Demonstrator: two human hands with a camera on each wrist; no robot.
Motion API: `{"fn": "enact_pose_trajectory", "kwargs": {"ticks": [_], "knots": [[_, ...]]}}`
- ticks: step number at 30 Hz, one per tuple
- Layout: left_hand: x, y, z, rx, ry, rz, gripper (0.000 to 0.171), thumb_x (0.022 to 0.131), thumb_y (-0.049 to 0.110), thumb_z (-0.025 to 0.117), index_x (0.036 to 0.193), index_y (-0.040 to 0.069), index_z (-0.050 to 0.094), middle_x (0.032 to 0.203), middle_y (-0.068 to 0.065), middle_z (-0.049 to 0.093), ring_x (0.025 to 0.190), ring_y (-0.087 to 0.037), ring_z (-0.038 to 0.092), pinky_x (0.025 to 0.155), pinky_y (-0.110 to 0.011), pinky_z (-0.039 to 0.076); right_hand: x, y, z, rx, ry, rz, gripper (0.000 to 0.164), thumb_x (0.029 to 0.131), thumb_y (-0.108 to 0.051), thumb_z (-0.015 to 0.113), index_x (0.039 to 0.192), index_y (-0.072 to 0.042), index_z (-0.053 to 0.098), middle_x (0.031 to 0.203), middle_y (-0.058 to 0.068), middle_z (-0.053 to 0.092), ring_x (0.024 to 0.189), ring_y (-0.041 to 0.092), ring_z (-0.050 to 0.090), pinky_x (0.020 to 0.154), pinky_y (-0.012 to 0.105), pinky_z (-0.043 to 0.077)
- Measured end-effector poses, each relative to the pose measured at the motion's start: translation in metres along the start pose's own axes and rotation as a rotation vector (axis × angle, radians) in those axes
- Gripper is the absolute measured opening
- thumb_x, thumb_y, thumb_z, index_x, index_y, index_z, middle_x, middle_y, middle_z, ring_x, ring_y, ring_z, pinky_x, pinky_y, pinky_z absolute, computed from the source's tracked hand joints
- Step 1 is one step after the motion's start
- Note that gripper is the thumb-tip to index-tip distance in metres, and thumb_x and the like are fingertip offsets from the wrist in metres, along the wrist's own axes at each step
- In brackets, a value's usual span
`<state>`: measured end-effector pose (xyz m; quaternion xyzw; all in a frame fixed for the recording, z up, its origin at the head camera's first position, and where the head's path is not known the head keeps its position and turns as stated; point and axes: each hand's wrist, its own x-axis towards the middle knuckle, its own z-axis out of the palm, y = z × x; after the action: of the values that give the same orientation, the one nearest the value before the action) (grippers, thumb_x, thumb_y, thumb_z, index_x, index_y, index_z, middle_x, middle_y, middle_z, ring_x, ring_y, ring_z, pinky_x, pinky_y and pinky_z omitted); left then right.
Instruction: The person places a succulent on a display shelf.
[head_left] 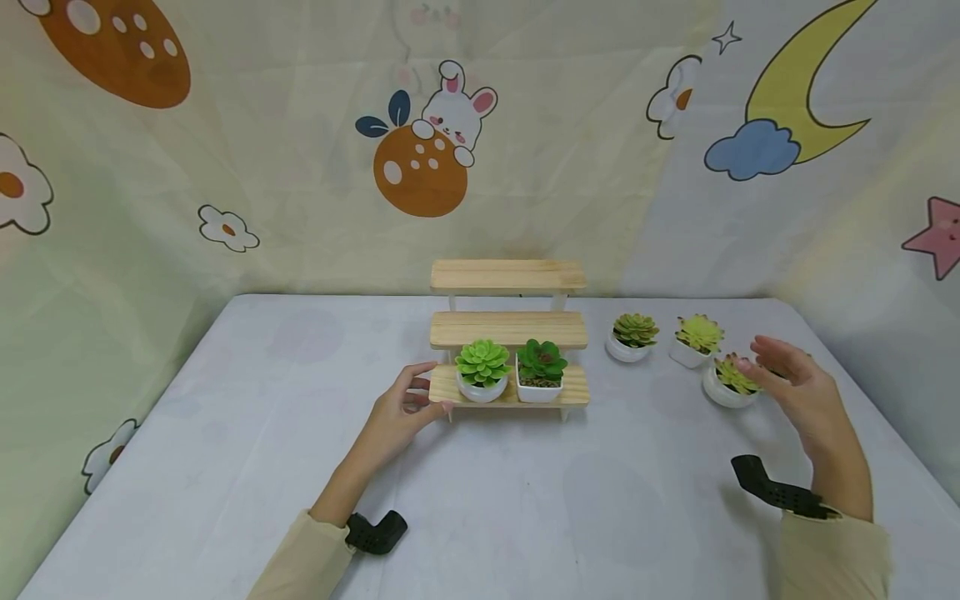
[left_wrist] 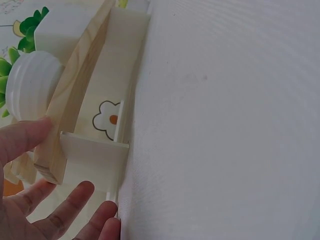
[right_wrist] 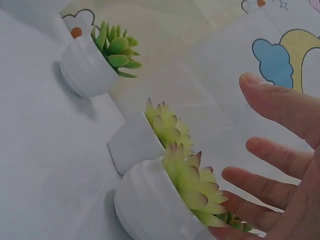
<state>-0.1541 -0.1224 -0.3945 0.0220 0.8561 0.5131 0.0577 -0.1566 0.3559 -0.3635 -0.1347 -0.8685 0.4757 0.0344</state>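
Note:
A three-tier wooden display stand [head_left: 508, 330] stands at the table's back. On its lowest board sit a bright green succulent in a round white pot [head_left: 482, 385] and a darker green succulent in a square white pot [head_left: 540, 392]. My left hand [head_left: 401, 408] holds that board's left end, thumb at the front corner, fingers round the end; other fingers spread below it in the left wrist view. To the right, my right hand [head_left: 806, 396] hovers with parted fingers beside a round-potted succulent with reddish tips [head_left: 729, 392]. Its fingers partly hide more greenery [right_wrist: 235, 220].
Left of the right hand are a yellow-green succulent in a square pot [head_left: 693, 346] and a green one in a round pot [head_left: 628, 352]. A white cloth covers the table [head_left: 600, 508]. Behind it hangs a printed cloth [head_left: 300, 150] with cartoon figures.

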Motion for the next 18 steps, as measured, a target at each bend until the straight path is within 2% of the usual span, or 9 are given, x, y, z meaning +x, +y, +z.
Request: {"fn": "enact_pose_trajectory", "kwargs": {"ticks": [2, 5, 10, 18], "knots": [[0.0, 0.0, 0.0, 0.001, 0.003, -0.003, 0.064, 0.08, 0.037, 0.071, 0.136, 0.027, 0.041, 0.12, -0.006, 0.055, 0.104, -0.022, 0.055, 0.076, -0.034, 0.047, 0.007, 0.011, 0.0, 0.014, 0.003, 0.006, 0.072, 0.088, -0.048, 0.057, 0.148, -0.028, 0.023, 0.153, 0.0, 0.026, 0.141, 0.026, 0.017, 0.102, 0.067, 0.017], [0.0, 0.001, 0.0, 0.001, 0.003, -0.004, 0.064, 0.08, 0.037, 0.071, 0.136, 0.027, 0.042, 0.12, -0.006, 0.055, 0.105, -0.022, 0.055, 0.077, -0.034, 0.047, 0.021, 0.036, -0.001, 0.032, 0.022, 0.003, 0.07, 0.086, -0.05, 0.058, 0.146, -0.034, 0.026, 0.149, -0.009, 0.03, 0.14, 0.017, 0.02, 0.103, 0.066, 0.018], [0.0, 0.001, 0.0, 0.0, 0.0, -0.008, 0.064, 0.08, 0.037, 0.071, 0.136, 0.028, 0.041, 0.12, -0.006, 0.055, 0.105, -0.022, 0.055, 0.077, -0.034, 0.047, 0.043, 0.071, -0.003, 0.057, 0.033, -0.011, 0.071, 0.084, -0.052, 0.061, 0.144, -0.04, 0.025, 0.149, -0.016, 0.029, 0.141, 0.009, 0.018, 0.104, 0.066, 0.016], [0.0, 0.0, 0.0, -0.001, -0.004, 0.005, 0.064, 0.081, 0.037, 0.071, 0.137, 0.027, 0.041, 0.12, -0.007, 0.055, 0.104, -0.022, 0.056, 0.076, -0.034, 0.048, 0.05, 0.079, -0.004, 0.035, 0.011, -0.029, 0.074, 0.083, -0.052, 0.061, 0.145, -0.04, 0.022, 0.151, -0.016, 0.026, 0.143, 0.011, 0.014, 0.103, 0.067, 0.017]]}}
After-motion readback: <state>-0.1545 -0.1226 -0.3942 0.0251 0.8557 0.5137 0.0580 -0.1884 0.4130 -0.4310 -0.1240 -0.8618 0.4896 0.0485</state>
